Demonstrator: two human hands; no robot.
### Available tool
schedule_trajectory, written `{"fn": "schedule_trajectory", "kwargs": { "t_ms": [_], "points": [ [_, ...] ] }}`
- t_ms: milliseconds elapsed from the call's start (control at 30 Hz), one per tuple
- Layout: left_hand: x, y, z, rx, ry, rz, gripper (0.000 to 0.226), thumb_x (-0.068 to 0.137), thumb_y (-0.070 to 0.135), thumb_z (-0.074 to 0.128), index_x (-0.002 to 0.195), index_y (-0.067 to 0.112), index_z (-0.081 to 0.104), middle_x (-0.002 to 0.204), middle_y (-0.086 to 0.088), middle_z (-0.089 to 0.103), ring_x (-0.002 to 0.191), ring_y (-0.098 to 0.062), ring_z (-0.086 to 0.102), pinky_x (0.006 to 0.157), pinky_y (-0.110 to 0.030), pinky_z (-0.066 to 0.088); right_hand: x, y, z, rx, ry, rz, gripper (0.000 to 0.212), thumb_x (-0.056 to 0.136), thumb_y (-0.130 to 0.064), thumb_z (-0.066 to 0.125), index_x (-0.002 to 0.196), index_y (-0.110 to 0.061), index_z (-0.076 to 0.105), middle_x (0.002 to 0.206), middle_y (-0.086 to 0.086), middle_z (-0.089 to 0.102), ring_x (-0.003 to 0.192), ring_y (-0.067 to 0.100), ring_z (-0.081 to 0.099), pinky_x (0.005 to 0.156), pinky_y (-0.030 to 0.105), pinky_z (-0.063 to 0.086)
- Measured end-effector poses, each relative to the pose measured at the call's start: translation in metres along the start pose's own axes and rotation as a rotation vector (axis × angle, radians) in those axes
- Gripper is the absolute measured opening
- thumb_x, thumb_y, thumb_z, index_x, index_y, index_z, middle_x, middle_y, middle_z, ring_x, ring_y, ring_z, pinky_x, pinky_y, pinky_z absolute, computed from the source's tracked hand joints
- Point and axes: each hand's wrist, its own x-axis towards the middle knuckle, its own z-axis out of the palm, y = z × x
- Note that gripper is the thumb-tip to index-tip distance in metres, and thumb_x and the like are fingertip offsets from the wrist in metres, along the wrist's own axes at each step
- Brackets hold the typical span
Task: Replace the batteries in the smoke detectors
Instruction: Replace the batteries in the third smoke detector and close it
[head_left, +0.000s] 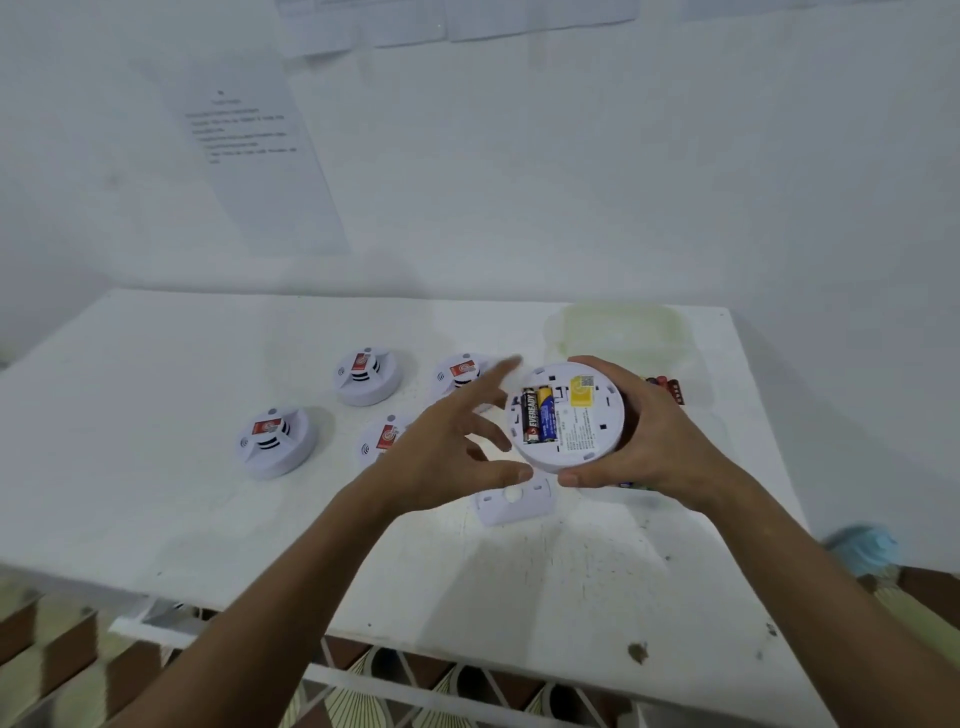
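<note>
Head view: right hand (631, 441) cups a round white smoke detector (566, 418) from its right side, fingers and thumb curled round the rim, back face turned up above the middle-right of the white table (156, 493). Left hand (447, 447) sits just left of it, fingers spread and loose, holding nothing; fingertips blurred, so contact with the rim can't be confirmed.

Progress: battery bay is uncovered with two batteries (537, 415) seated side by side, one black, one blue and yellow. Whether these are fresh or spent can't be told. A flat white plastic cover plate (511, 501) lies on the table just near of the held unit, likely its backplate, not yet refitted. Four more detectors (366, 376) rest face up to the left and far left, one partly hidden by the left hand; no sign they've been opened, so most of the job looks undone.

Materials: detectors are smooth moulded white plastic, disc shaped, with slotted vents and red stickers on top. Held unit carries a yellow label and small printed text. A translucent plastic container (618, 332) sits far right; loose batteries (667, 389) peek out behind the right hand. Tabletop is painted white, scuffed and chipped near the front edge.
</note>
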Motion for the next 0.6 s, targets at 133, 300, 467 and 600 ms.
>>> {"fn": "schedule_trajectory", "kwargs": {
  "t_ms": [133,300,467,600],
  "points": [
    [-0.004,-0.028,0.015,0.177,-0.046,-0.168,0.104,0.071,0.046,0.082,0.151,0.039,0.015,0.130,0.008,0.049,0.095,-0.006,0.061,0.078,-0.022,0.056,-0.010,0.007,-0.011,-0.001,0.018,0.016,0.098,0.049,-0.005,0.096,0.135,-0.026,0.053,0.120,-0.014,0.066,0.114,0.003,0.061,0.088,0.021,0.056],
    [-0.006,-0.054,0.037,0.390,-0.123,-0.286,0.101,0.068,0.056,0.078,0.150,0.025,0.027,0.139,0.001,0.039,0.120,-0.018,0.046,0.099,-0.036,0.046,-0.023,0.011,-0.021,0.008,0.009,0.050,0.100,0.045,-0.012,0.095,0.135,-0.026,0.053,0.115,-0.020,0.064,0.112,0.003,0.061,0.084,0.021,0.056],
    [-0.006,-0.060,0.042,0.487,-0.139,-0.311,0.096,0.068,0.059,0.077,0.146,0.019,0.038,0.134,-0.001,0.043,0.122,-0.020,0.042,0.101,-0.034,0.040,-0.029,0.011,-0.022,0.004,-0.006,0.066,0.099,0.045,-0.012,0.093,0.134,-0.025,0.053,0.114,-0.023,0.064,0.112,0.004,0.061,0.086,0.023,0.057],
    [-0.008,-0.061,0.043,0.454,-0.123,-0.289,0.059,0.069,0.054,0.077,0.114,0.018,0.065,0.109,-0.001,0.052,0.099,-0.016,0.048,0.084,-0.031,0.047,-0.030,0.013,-0.018,0.018,-0.015,0.081,0.100,0.047,-0.003,0.097,0.134,-0.026,0.053,0.115,-0.021,0.066,0.112,0.004,0.062,0.083,0.023,0.058]
  ]
}}
